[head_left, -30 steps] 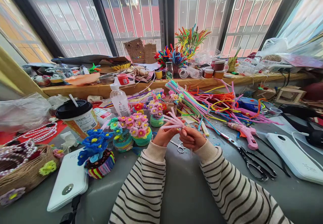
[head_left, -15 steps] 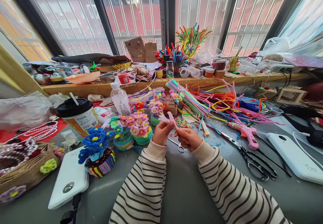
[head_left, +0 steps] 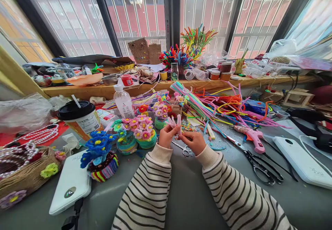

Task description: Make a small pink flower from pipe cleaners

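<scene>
I pinch pink fuzzy sticks [head_left: 176, 122] with my left hand [head_left: 167, 136] and right hand [head_left: 193, 141]; the flower looks half bent, while finished flower pots [head_left: 144, 131] stand just left.

Two hands: left hand [head_left: 167, 136], right hand [head_left: 193, 142]. Two scissors: small pair [head_left: 183, 148], large pair [head_left: 260, 167]. One glue gun [head_left: 251, 137]. One lidded cup [head_left: 80, 119]. One bottle [head_left: 123, 103].

Printed labels on the cup [head_left: 86, 123] and bottle [head_left: 126, 110] look too small to read.
</scene>
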`<state>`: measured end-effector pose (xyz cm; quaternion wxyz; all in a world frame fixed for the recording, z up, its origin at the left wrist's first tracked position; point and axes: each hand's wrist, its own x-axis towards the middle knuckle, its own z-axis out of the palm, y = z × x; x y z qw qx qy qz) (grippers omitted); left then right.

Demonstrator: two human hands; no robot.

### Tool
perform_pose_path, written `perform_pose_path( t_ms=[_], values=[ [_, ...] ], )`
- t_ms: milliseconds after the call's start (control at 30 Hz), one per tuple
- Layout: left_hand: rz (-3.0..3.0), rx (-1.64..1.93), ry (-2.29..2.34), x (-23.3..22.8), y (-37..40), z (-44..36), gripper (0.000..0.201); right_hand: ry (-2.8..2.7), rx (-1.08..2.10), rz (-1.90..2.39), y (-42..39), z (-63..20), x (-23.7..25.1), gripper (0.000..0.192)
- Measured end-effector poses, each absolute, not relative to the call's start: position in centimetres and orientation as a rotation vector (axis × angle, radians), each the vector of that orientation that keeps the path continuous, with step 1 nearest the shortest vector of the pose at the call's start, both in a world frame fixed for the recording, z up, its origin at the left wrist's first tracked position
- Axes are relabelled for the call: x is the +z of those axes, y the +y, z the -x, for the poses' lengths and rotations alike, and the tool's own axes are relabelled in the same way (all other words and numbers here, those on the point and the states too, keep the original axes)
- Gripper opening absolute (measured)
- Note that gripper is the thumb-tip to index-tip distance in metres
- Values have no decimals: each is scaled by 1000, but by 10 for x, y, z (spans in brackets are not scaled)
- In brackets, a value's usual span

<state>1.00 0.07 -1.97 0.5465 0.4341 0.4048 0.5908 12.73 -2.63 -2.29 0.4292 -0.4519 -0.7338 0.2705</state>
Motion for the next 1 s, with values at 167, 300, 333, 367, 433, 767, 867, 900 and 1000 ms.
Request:
perform_pose_path(
  t_ms=[167, 300, 333, 367, 433, 767, 867, 900, 1000],
  values=[
    [-1162, 1428, 1122, -19, 1, -10, 23, -1902, 357, 1220, -26, -125, -28, 26],
    [-1186, 1439, 1172, -19, 1, -11, 24, -1874, 284, 1242, -26, -124, -31, 27],
    [-1178, 1442, 1167, -19, 2, -11, 24, -1858, 302, 1233, -27, -124, -31, 28],
    [-1158, 1445, 1161, -20, 2, -11, 24, -1841, 341, 1218, -27, -123, -30, 28],
    [-1079, 1445, 1126, -20, 2, -11, 24, -1793, 503, 1168, -28, -123, -28, 27],
    [-839, 1176, 538, 0, -12, -10, 36, -1188, 1725, 685, -30, -124, -17, 29],
    [-896, 1106, 458, 1, -15, -8, 37, -1143, 1833, 608, -31, -125, -17, 28],
    [-920, 1088, 440, 1, -15, -8, 38, -1144, 1865, 590, -31, -126, -17, 28],
    [-968, 1070, 433, 0, -16, -8, 37, -1187, 1901, 581, -32, -125, -18, 28]
  ],
)
